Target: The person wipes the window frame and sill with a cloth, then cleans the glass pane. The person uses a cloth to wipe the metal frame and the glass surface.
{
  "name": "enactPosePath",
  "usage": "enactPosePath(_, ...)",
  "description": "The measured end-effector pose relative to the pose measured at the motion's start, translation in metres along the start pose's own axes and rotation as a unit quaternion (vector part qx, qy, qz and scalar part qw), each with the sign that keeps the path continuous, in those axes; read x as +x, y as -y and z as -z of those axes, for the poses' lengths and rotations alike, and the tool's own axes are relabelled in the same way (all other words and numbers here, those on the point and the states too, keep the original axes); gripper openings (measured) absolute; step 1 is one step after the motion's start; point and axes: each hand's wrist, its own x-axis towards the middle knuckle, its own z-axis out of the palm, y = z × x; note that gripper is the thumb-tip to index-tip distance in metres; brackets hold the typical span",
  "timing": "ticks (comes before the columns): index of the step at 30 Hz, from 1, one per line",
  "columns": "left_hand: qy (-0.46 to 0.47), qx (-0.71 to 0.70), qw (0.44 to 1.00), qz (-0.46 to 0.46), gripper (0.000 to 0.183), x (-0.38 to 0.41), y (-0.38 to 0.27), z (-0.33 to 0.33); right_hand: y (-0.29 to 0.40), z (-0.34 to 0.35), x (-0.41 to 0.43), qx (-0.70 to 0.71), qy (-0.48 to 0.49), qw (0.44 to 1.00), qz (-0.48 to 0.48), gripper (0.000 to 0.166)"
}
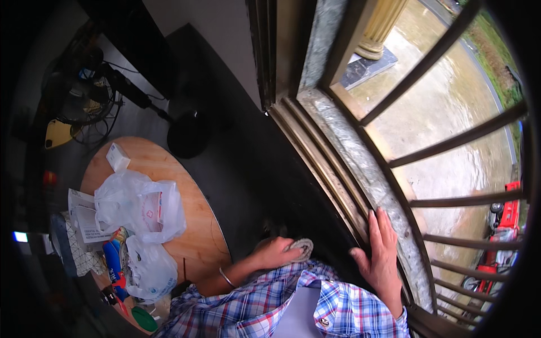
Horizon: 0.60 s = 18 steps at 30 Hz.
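Observation:
My left hand (pixel 277 252), with a bracelet at the wrist, is closed around a rolled grey cloth (pixel 305 249) close to my plaid shirt. On the right, my right hand (pixel 383 253) lies palm down with its fingers stretched out and its thumb apart. Its fingertips touch the window frame where the metal sliding track (pixel 325 169) meets the stone sill (pixel 351 139). Nothing shows in that hand. Dark window bars (pixel 456 138) stand just beyond the sill.
To the left, a round wooden table (pixel 198 219) holds white plastic bags (pixel 139 203), a small white box (pixel 117 157), a blue packet (pixel 114 257) and a green lid (pixel 144 318). A standing fan (pixel 127 91) is behind it. Outside are a column (pixel 382 29) and a red vehicle (pixel 498 241).

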Motion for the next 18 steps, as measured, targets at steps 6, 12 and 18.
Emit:
enactPosePath(6,0.042,-0.070,0.996,0.038,0.046,0.019,0.078,-0.029,0.006,-0.005,0.005,-0.025,0.063,0.997,-0.048,0.078)
enactPosePath(12,-0.080,-0.415,0.896,0.136,0.026,0.032,0.085,-0.055,0.002,0.002,0.007,0.023,0.052,0.998,-0.042,0.079)
enactPosePath(18,-0.191,-0.580,0.778,0.148,0.039,0.021,0.050,-0.022,-0.012,-0.010,-0.004,0.016,-0.016,1.000,0.008,0.082)
